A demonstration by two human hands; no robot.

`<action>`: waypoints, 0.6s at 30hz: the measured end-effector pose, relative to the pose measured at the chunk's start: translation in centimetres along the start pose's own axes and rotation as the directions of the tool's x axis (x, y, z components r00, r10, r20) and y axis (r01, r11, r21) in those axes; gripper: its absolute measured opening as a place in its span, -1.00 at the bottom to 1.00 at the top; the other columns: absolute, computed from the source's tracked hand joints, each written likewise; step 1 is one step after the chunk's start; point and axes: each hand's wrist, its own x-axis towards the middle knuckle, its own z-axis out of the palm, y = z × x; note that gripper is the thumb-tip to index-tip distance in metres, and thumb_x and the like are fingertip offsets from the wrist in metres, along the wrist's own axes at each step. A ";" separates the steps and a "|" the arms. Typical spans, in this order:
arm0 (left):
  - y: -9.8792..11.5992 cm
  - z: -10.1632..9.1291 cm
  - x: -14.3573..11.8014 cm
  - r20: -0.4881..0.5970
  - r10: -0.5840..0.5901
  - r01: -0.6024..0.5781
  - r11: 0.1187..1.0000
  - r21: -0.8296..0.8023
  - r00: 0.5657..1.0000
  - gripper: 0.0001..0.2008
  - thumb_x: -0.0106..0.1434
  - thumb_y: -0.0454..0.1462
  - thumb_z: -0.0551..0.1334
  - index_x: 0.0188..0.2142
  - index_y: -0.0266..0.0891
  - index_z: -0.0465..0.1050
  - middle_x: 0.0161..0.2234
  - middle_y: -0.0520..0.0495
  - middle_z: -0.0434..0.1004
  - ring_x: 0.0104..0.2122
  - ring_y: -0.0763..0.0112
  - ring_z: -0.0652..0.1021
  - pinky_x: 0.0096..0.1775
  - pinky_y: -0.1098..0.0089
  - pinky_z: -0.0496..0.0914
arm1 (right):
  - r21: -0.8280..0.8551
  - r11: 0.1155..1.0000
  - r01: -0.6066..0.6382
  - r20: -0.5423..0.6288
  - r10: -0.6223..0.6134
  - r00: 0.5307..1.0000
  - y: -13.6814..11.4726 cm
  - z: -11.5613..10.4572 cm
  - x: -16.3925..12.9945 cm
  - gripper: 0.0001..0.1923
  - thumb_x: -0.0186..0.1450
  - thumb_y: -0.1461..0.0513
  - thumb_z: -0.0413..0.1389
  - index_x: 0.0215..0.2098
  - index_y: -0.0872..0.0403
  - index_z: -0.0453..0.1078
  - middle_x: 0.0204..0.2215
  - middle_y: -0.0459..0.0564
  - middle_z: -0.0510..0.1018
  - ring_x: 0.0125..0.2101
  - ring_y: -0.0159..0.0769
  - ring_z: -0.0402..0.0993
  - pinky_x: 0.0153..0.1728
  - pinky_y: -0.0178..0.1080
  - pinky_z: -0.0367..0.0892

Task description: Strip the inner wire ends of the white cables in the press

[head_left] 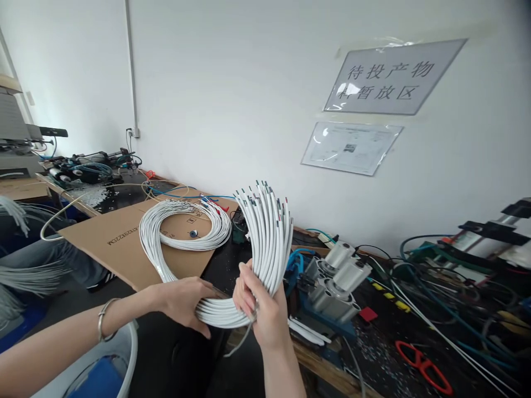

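A thick bundle of white cables [267, 243] rises from my right hand [261, 309], which is closed around it below the cut ends. Green, red and dark wire tips show at the top of the bundle, fanned slightly apart. My left hand [185, 304] is curled over the bent part of the same bundle, left of my right hand. From there the cables run back into a large coil [186, 243] lying on the flat cardboard [120, 243]. A thin loose strand [240, 345] hangs below my right hand.
Metal pneumatic cylinders [338, 282] stand right of the bundle, with red-handled scissors [423, 365] and hoses farther right. A white bucket [131, 354] sits below my left arm. At left are a person's jeans-clad leg [83, 265] and more cables [33, 279]. Signs [390, 77] hang on the wall.
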 end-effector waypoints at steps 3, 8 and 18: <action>2.1 0.8 2.0 0.026 0.054 -0.045 0.963 -0.266 0.998 -0.52 -0.05 0.01 0.57 -0.24 -0.22 0.61 -0.34 -0.03 0.66 -0.32 0.20 0.62 -0.25 0.36 0.47 | -0.036 0.999 -0.012 0.038 0.013 0.999 -0.1 0.0 -0.5 -0.54 0.26 -0.05 0.34 -0.50 0.02 0.26 -0.78 -0.33 0.14 -0.76 -0.52 0.04 -0.66 -0.36 0.10; 3.1 2.2 4.2 0.076 0.122 -0.042 0.751 -0.659 0.990 -0.42 -0.04 0.23 0.47 -0.46 -0.25 0.50 -0.48 -0.03 0.55 -0.53 0.36 0.55 -0.45 0.37 0.51 | -0.148 0.989 0.008 -0.011 -0.010 1.000 -0.3 -0.7 0.0 -0.50 0.28 -0.08 0.31 -0.57 0.05 0.29 -0.73 -0.21 0.30 -0.67 -0.45 0.27 -0.54 -0.34 0.26; 2.0 2.3 4.8 -0.130 0.021 -0.124 0.471 -0.873 0.991 -0.47 0.06 0.14 0.49 -0.43 -0.34 0.57 -0.57 -0.04 0.52 -0.65 0.48 0.48 -0.58 0.49 0.42 | -0.375 0.927 0.014 -0.225 -0.106 0.968 0.6 -1.9 1.2 -0.52 0.18 -0.11 0.36 -0.27 0.16 0.61 -0.41 0.11 0.69 -0.35 -0.06 0.64 -0.27 -0.15 0.53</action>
